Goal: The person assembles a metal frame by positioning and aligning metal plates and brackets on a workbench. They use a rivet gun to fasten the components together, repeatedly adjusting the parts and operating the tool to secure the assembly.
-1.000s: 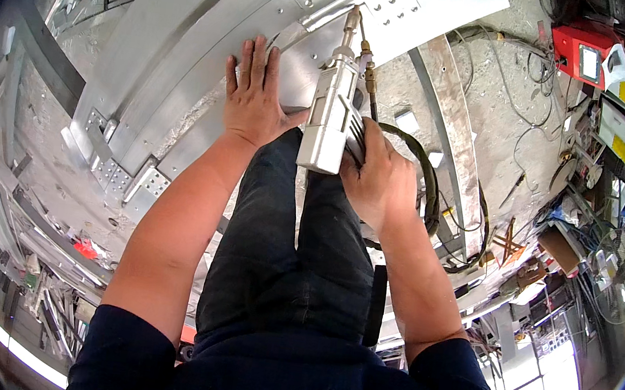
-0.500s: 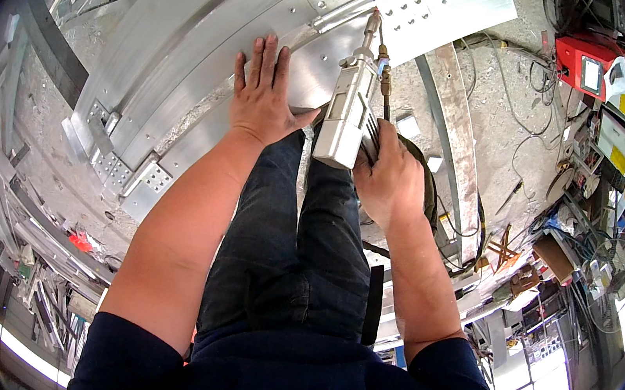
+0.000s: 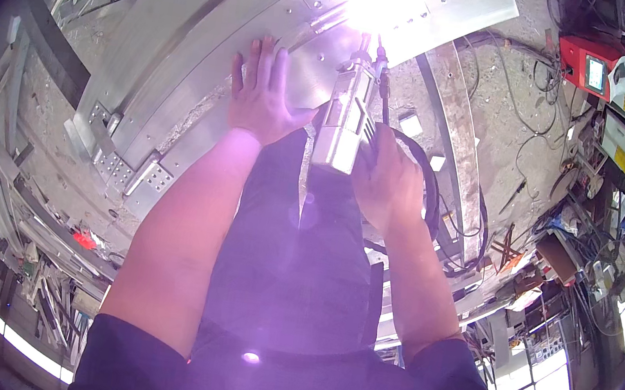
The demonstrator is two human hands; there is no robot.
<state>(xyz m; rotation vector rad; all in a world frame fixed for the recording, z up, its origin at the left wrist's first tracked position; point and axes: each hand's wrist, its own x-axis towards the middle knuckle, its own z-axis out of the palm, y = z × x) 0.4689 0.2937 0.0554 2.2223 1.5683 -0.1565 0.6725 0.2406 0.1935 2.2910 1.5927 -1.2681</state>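
Observation:
My right hand is wrapped round the handle of a silver, boxy welding gun with a narrow nozzle pointing away from me. At its tip a blinding white glare hides the nozzle end and the metal there. A thin tube runs along the gun's right side. My left hand is open, fingers pointing away, lying flat on a large curved metal plate. Its thumb reaches toward the gun's body. Rows of holes and strips joining the plate's pieces show near the glare.
A curved metal bar lies on the floor to the right, beside a dark hose. A red machine with a small screen stands at the far right among cables. Metal strips are piled at the left.
A bright white glare has appeared at the welding gun's tip, casting a purple haze over the view. Both hands stay in nearly the same places.

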